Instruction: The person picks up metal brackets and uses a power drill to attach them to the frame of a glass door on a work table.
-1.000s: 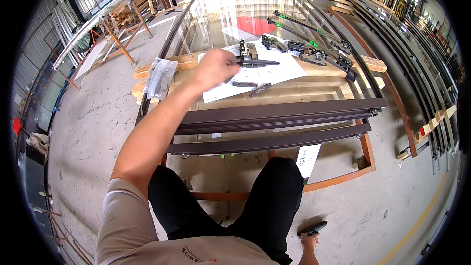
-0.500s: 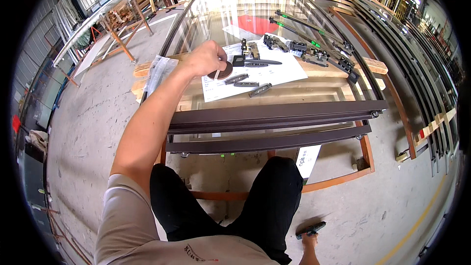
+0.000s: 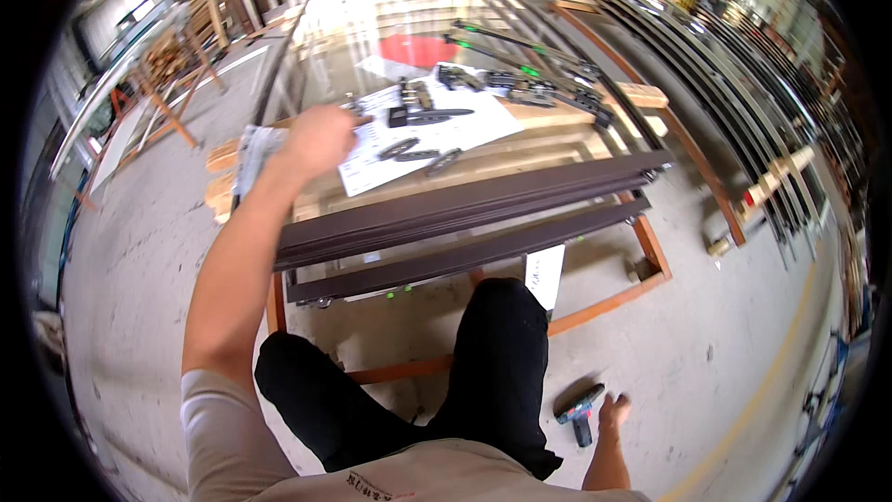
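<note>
My left hand (image 3: 321, 141) is over the left edge of the white printed sheet (image 3: 358, 175) on the glass panel. Its fingers are curled in and blurred, so what they hold is hidden. The spot where a brown round disc lay is covered by this hand. Beside it on the sheet are a black block (image 3: 398, 117), a long dark handle-like piece (image 3: 441, 115) and several short dark metal fittings (image 3: 416, 155). Low on the right, my right hand (image 3: 613, 409) is empty with fingers loosely apart, just right of a cordless drill (image 3: 581, 414) on the floor.
The glass panel's dark brown frame (image 3: 446, 200) rests on timber over an orange steel stand (image 3: 604, 314). Black linkage arms with green marks (image 3: 502, 56) and a red patch (image 3: 418, 49) lie farther off. Long profiles (image 3: 706, 84) stand stacked at the right.
My right hand has let go of the drill and moved right, away from it. My left hand has shifted and now covers the brown disc's place. The view has swung right.
</note>
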`<state>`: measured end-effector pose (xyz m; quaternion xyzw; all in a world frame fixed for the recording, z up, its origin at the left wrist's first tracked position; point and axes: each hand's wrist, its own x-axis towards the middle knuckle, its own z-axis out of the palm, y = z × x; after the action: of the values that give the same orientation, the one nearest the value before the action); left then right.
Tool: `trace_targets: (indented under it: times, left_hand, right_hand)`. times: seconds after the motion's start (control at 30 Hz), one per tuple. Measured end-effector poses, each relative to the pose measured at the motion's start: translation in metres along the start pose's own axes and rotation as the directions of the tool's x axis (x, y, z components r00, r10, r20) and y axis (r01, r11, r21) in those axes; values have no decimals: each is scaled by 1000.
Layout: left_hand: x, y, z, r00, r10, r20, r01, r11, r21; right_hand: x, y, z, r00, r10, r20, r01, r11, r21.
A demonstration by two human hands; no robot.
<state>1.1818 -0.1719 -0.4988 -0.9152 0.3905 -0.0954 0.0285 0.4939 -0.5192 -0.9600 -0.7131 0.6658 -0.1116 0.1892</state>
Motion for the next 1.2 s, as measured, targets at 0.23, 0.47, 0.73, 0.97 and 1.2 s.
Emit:
trace_targets:
  times: [0.23, 0.47, 0.73, 0.97, 1.2]
  left_hand:
    - [-126, 83, -37, 908, -376, -187, -37, 372, -928]
    - [-265, 148, 63, 973, -231, 29, 29, 0, -1000]
    - [-293, 152, 87, 877, -271, 398, 248, -454, -856]
    - [-284, 151, 104, 934, -246, 258, 263, -11, -965]
    - [-280, 150, 104, 924, -302, 235, 241, -16, -970]
  right_hand:
    - [-104, -312, -153, 815, -493, -303, 569, 581, 582]
    - [-250, -474, -139, 368, -903, 223, 7, 242, 970]
    - [-267, -465, -97, 210, -975, 69, 618, 187, 764]
    - [-274, -456, -81, 280, -958, -58, 630, 138, 764]
    - [-279, -469, -84, 316, -948, 44, 554, 222, 802]
